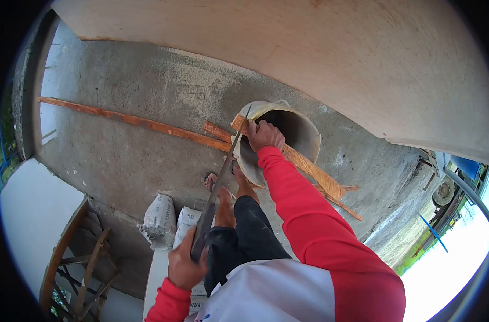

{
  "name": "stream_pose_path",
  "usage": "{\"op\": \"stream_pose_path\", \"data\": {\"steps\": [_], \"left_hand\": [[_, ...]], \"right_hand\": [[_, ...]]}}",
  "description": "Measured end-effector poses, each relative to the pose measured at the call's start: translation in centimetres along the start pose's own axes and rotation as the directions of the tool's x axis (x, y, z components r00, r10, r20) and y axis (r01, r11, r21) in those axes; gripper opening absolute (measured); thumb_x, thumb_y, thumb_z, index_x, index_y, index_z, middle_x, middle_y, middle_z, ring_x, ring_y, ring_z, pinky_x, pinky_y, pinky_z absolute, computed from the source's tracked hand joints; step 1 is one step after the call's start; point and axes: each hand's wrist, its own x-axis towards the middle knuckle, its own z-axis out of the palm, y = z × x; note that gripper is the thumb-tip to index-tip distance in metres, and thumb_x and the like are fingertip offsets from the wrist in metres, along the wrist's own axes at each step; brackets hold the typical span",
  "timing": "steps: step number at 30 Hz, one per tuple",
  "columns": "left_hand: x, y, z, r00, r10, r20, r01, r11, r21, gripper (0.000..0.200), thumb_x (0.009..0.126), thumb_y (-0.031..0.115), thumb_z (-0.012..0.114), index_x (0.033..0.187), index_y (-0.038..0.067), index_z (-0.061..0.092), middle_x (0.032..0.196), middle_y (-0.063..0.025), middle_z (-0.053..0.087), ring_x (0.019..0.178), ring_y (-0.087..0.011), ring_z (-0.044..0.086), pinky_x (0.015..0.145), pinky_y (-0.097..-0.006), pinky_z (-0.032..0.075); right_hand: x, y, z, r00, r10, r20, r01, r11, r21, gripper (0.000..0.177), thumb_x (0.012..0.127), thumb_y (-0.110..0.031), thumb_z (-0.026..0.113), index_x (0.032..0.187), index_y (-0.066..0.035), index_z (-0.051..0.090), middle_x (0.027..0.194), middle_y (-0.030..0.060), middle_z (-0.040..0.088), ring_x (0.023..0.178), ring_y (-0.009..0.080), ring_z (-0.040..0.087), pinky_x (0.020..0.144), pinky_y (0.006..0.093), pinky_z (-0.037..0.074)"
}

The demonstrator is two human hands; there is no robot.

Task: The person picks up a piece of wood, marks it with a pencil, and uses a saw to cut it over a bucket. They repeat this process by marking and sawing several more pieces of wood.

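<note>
My left hand (188,263) is closed around the handle end of a handsaw (215,193), whose long narrow blade points up and away from me. Near its tip, the blade crosses the end of a wooden board (314,174). My right hand (266,134) presses and grips that board close to the blade, fingers wrapped over its edge. The board lies slanting across the mouth of a round, pale, hollow drum or pipe section (312,140). How deep the blade sits in the wood cannot be made out.
A long wooden strip (131,119) stretches left across the concrete floor (126,155). A shorter wood piece (217,131) lies by the drum. White bags (159,214) stand near my legs. A large plywood panel (330,53) spans the upper side. Beyond the right edge a wheel (443,192) shows.
</note>
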Motion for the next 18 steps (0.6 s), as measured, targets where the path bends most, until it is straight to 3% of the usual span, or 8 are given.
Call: {"op": "stream_pose_path", "data": {"steps": [2, 3, 5, 9, 12, 15, 17, 18], "left_hand": [[10.2, -2.4, 5.3, 0.999, 0.042, -0.019, -0.042, 0.999, 0.019, 0.054, 0.081, 0.011, 0.069, 0.128, -0.005, 0.048, 0.086, -0.0290, 0.066, 0.081, -0.0445, 0.066, 0.066, -0.0472, 0.055], [15.3, -2.9, 8.2, 0.999, 0.045, -0.025, -0.044, 0.998, 0.048, 0.055, 0.084, 0.015, 0.067, 0.132, -0.001, 0.045, 0.089, -0.0222, 0.068, 0.078, -0.0420, 0.064, 0.074, -0.0489, 0.049], [20.1, -1.5, 10.2, 1.000, 0.010, -0.028, -0.008, 0.996, 0.085, 0.054, 0.082, 0.014, 0.068, 0.128, -0.004, 0.047, 0.083, -0.0291, 0.065, 0.076, -0.0458, 0.064, 0.068, -0.0496, 0.052], [5.1, -2.2, 3.8, 0.998, 0.040, -0.041, -0.041, 0.999, -0.013, 0.057, 0.078, 0.007, 0.070, 0.128, -0.006, 0.047, 0.085, -0.0276, 0.067, 0.075, -0.0435, 0.067, 0.066, -0.0458, 0.055], [-3.1, 0.3, -1.9, 0.992, -0.109, 0.067, 0.108, 0.994, 0.021, 0.059, 0.075, 0.006, 0.071, 0.129, -0.006, 0.049, 0.093, -0.0284, 0.068, 0.081, -0.0396, 0.070, 0.073, -0.0405, 0.057], [2.4, -2.5, 1.5, 0.997, -0.069, 0.044, 0.071, 0.996, -0.047, 0.057, 0.076, 0.006, 0.069, 0.128, -0.004, 0.050, 0.091, -0.0276, 0.068, 0.080, -0.0399, 0.070, 0.071, -0.0415, 0.057], [12.6, -4.9, 8.0, 0.993, 0.067, -0.092, -0.074, 0.995, -0.071, 0.055, 0.078, 0.010, 0.069, 0.128, -0.001, 0.050, 0.087, -0.0260, 0.067, 0.076, -0.0460, 0.065, 0.068, -0.0492, 0.053], [17.5, -4.9, 10.3, 0.999, 0.009, -0.030, -0.011, 0.998, -0.058, 0.056, 0.078, 0.011, 0.069, 0.130, 0.001, 0.048, 0.089, -0.0271, 0.066, 0.076, -0.0481, 0.063, 0.069, -0.0524, 0.051]], "right_hand": [[0.3, -0.1, -0.1, 0.999, -0.002, 0.033, 0.001, 1.000, 0.013, 0.050, 0.092, -0.054, 0.044, 0.080, -0.009, 0.063, 0.081, 0.0149, 0.067, 0.082, 0.0390, 0.065, 0.073, 0.0514, 0.049], [0.2, 0.1, 0.4, 0.999, -0.001, 0.033, 0.001, 1.000, 0.004, 0.051, 0.092, -0.055, 0.045, 0.080, -0.009, 0.064, 0.080, 0.0147, 0.067, 0.081, 0.0381, 0.065, 0.073, 0.0507, 0.050], [0.4, 0.3, 0.7, 1.000, -0.001, 0.016, 0.001, 1.000, -0.007, 0.053, 0.090, -0.057, 0.048, 0.079, -0.008, 0.066, 0.079, 0.0144, 0.067, 0.079, 0.0362, 0.065, 0.071, 0.0492, 0.051], [0.0, 0.0, 0.3, 1.000, 0.016, 0.024, -0.017, 1.000, 0.011, 0.052, 0.091, -0.056, 0.046, 0.078, -0.009, 0.064, 0.080, 0.0147, 0.067, 0.080, 0.0370, 0.065, 0.071, 0.0501, 0.050], [0.1, 0.1, 0.4, 1.000, -0.010, 0.004, 0.010, 1.000, -0.010, 0.051, 0.093, -0.054, 0.043, 0.079, -0.009, 0.062, 0.082, 0.0158, 0.067, 0.081, 0.0384, 0.065, 0.070, 0.0514, 0.049], [0.3, 0.1, 0.4, 0.999, 0.001, 0.034, 0.000, 1.000, -0.014, 0.052, 0.093, -0.055, 0.043, 0.080, -0.009, 0.063, 0.083, 0.0153, 0.068, 0.081, 0.0375, 0.065, 0.071, 0.0510, 0.050], [0.5, -0.1, 0.2, 0.999, 0.008, 0.047, -0.007, 1.000, -0.017, 0.053, 0.092, -0.056, 0.046, 0.080, -0.008, 0.065, 0.083, 0.0147, 0.068, 0.080, 0.0363, 0.066, 0.071, 0.0497, 0.051], [0.0, 0.1, 0.6, 0.998, 0.017, 0.063, -0.016, 1.000, -0.024, 0.053, 0.092, -0.056, 0.045, 0.081, -0.008, 0.065, 0.083, 0.0148, 0.068, 0.081, 0.0362, 0.066, 0.071, 0.0496, 0.051]]}}
